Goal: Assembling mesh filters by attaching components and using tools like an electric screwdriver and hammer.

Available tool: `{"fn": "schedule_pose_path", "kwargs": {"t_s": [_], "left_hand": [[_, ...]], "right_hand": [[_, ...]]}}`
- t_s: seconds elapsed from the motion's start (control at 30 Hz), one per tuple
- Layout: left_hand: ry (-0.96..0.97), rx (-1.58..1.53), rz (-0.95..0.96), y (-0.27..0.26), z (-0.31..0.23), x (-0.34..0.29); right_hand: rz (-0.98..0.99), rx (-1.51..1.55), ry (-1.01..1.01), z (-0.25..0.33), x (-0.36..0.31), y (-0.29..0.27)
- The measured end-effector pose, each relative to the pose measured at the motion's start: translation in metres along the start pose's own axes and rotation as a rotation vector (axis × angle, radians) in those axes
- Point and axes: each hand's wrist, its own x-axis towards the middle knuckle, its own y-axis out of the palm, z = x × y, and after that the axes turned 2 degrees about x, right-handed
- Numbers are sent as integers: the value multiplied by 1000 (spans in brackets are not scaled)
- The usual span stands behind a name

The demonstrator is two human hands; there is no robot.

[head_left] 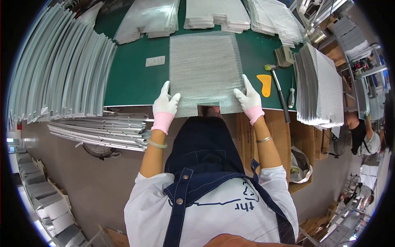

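A silvery mesh sheet with a rectangular notch in its near edge lies on the green table, that edge jutting out past the table front. My left hand, in a white glove with a pink cuff, grips its left side near the front corner. Opposite it, my right hand, gloved alike, grips the right side. Both thumbs rest on the sheet's top; the other fingers are partly hidden. Right of the sheet lie a yellow scraper, a hammer and a screwdriver. A small pale plate is to its left.
Stacks of mesh sheets line the table's far side, and another mesh stack stands at right. Many metal frames fill the left end. Metal strips and cardboard boxes sit below the front edge. Another person is at far right.
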Motion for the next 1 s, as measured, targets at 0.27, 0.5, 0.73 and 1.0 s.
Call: {"fn": "schedule_pose_path", "kwargs": {"t_s": [0.27, 0.5, 0.73, 1.0], "left_hand": [[25, 66, -25, 5, 3, 2], [54, 228, -2, 3, -4, 5], [-13, 486, 128, -5, -20, 4], [-67, 516, 150, -7, -32, 2]], "right_hand": [[-19, -46, -39, -6, 3, 4], [-64, -244, -51, -5, 8, 7], [27, -427, 77, 4, 6, 7], [-45, -464, 87, 8, 2, 9]]}}
